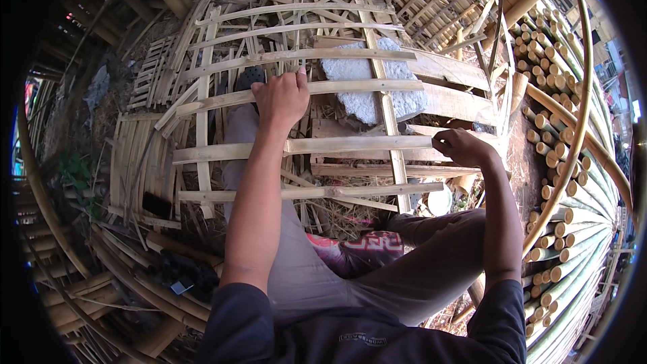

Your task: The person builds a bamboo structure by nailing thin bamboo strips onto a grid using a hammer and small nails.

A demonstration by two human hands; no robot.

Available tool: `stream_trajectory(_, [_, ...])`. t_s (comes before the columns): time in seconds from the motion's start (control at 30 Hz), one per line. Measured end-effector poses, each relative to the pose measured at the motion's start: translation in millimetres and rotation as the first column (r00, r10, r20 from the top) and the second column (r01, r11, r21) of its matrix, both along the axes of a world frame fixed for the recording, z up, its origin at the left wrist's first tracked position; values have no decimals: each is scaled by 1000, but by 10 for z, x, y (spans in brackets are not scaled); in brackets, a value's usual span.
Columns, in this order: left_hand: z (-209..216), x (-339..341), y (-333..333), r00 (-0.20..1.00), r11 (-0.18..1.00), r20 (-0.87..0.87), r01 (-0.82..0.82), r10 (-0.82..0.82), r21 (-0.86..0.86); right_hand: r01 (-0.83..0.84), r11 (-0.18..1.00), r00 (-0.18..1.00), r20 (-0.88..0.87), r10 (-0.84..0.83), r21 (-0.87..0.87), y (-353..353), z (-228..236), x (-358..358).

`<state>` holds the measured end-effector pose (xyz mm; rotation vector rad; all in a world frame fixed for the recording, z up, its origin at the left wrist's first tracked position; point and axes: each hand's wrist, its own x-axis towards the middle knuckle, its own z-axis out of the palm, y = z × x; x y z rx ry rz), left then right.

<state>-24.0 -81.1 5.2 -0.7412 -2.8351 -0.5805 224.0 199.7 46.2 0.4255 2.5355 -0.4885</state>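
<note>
A lattice of pale split-bamboo slats lies before me, several crosswise slats over two upright strips. My left hand [283,100] is closed around a middle crosswise slat [357,87], its fingertips hidden beneath the hand. Lower down, my right hand [465,147] pinches the right end of another crosswise slat [357,144]. The right upright strip [388,114] crosses over a rough grey stone block [344,67], while the left upright strip [203,128] stands near my leg. Nearest my lap is the lowest slat [317,193].
Cut bamboo poles [566,216] are stacked at the right, behind a bent bamboo strip [585,87]. Wooden boards [458,101] lie beside the stone. A slatted panel [145,162] and a dark phone-like object [157,205] are at the left. Scrap strips litter the ground.
</note>
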Motion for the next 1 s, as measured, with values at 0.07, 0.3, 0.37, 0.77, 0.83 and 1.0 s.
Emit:
stream_trajectory(0.07, [-11, -8, -17, 1000, 1000, -13, -5, 5, 2, 3, 995, 1000, -24, -6, -96, -15, -2, 24])
stream_trajectory(0.3, [22, -9, -3, 1000, 1000, 31, -4, 4, 16, -41, 996, 999, -4, 41, -84, -96, 40, -45])
stream_trajectory(0.37, [35, -15, -29, 998, 1000, 64, -1, 0, 20, 43, 965, 998, -28, -52, -259, -135, 86, -5])
stream_trajectory(0.77, [86, 0, 8, 996, 999, 88, 16, -20, 38, -65, 994, 997, -45, 61, -89, -18, -56, -18])
stream_trajectory(0.83, [71, -18, -31, 997, 1000, 81, 10, -12, 29, -28, 987, 999, -39, 22, -161, -43, -23, -16])
stream_trajectory(1.0, [61, -33, -48, 994, 999, 113, 6, -9, 33, 14, 984, 999, -27, -19, -178, -15, 30, 0])
